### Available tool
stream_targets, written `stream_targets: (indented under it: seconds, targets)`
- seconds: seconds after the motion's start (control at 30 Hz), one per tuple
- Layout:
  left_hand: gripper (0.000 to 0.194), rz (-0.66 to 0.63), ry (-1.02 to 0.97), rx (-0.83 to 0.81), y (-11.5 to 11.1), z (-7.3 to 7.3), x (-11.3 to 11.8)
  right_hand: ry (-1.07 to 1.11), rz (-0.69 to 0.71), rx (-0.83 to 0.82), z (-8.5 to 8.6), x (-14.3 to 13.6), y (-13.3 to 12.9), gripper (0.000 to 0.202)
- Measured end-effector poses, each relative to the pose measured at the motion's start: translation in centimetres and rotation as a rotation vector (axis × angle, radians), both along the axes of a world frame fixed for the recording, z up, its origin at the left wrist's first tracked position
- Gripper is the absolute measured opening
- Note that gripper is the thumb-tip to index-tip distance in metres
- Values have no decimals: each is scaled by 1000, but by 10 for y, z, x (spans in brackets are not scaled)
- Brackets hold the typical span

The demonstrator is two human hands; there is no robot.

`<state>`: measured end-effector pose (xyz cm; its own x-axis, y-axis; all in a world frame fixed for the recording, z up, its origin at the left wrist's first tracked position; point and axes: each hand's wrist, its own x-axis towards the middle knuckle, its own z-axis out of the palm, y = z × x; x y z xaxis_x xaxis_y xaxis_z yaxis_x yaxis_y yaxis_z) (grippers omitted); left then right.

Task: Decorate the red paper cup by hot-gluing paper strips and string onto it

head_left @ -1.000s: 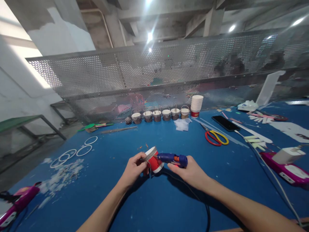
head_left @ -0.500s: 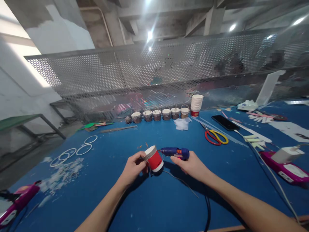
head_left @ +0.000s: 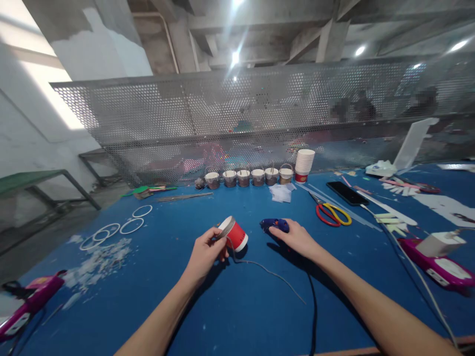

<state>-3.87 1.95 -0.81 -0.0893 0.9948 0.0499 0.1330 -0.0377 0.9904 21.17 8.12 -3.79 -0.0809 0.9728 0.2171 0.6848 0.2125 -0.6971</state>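
The left hand (head_left: 206, 247) pinches a red-and-white paper cup (head_left: 238, 236) at near centre — the right hand (head_left: 300, 240) grips a blue glue gun (head_left: 272, 225) to its right. A slackened pinch could let the grey cord (head_left: 272, 272) slip — or its tail snag the black cable (head_left: 314, 311).

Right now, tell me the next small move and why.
Probably set the blue glue gun down: the right hand holds it apart from the red cup, which the left hand grips, and the loose cord trails over the table, so a free hand could guide it.
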Motion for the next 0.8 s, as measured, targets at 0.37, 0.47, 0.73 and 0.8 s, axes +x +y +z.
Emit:
stream_targets:
  seconds: [0.37, 0.47, 0.73, 0.8]
  targets:
    - [14, 30, 129, 141, -11, -3, 21, 141, 419, 506, 14, -42, -61, 11]
    - [14, 37, 255, 277, -15, -5, 26, 12, 422, 591, 1, -57, -61, 14]
    - [19, -29, 437, 392, -17, -7, 30, -24, 314, 682, 2, -59, -55, 21]
    - [22, -50, 473, 401, -16, -7, 30, 9, 304, 674, 5, -58, -56, 21]
